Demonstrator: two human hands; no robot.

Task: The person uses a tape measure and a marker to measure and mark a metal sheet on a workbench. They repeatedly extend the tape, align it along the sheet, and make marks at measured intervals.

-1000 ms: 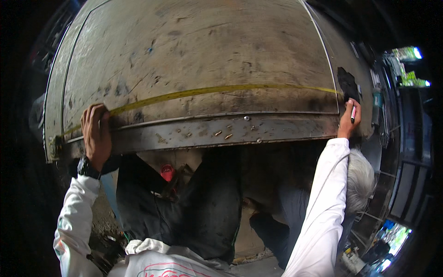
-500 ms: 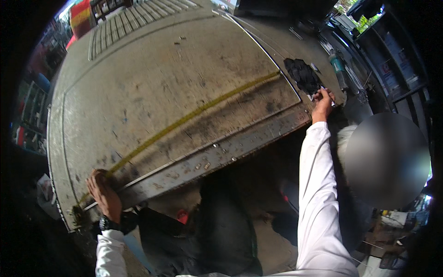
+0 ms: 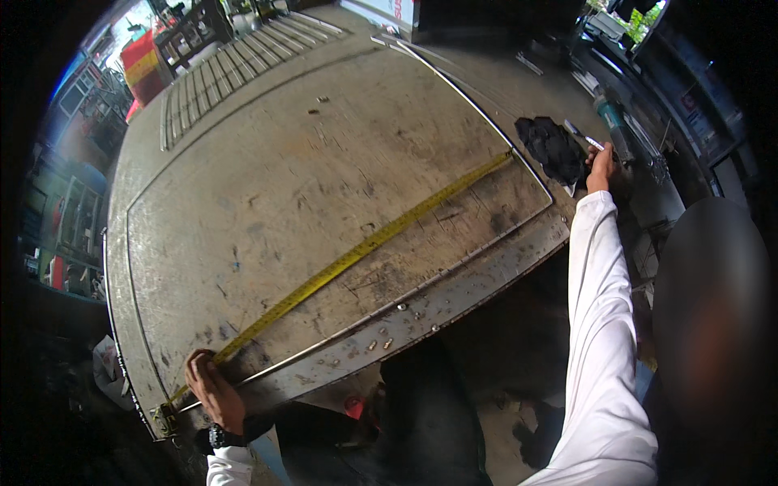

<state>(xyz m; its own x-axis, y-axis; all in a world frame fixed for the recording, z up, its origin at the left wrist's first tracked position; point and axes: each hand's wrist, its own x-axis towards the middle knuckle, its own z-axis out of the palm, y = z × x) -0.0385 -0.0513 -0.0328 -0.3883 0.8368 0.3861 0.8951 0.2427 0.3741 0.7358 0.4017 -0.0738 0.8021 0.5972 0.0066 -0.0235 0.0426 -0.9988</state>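
A yellow tape measure [image 3: 356, 249] stretches diagonally over the worn table. Its far end meets the right side of a thin metal rod frame [image 3: 468, 84], and its case [image 3: 164, 419] sits at the near left corner. My left hand [image 3: 215, 393] lies over the tape beside the case, fingers bent down onto it; what they grip is partly hidden. At the right edge my right hand [image 3: 600, 166] pinches a marker [image 3: 595, 144], white with a dark end. Just left of that hand lies a crumpled black cloth or glove [image 3: 553, 150].
A metal strip [image 3: 421, 312] with small metal bits runs along the table's near edge. A slatted metal grille [image 3: 235, 69] lies far left. At right are a teal power tool [image 3: 612, 121] and rods. A blurred person [image 3: 713, 324] is close on my right.
The view has shifted, so the table sits lower and further right. My right hand has moved away from me along the black cloth to the marker. The tape looks straighter and flatter.
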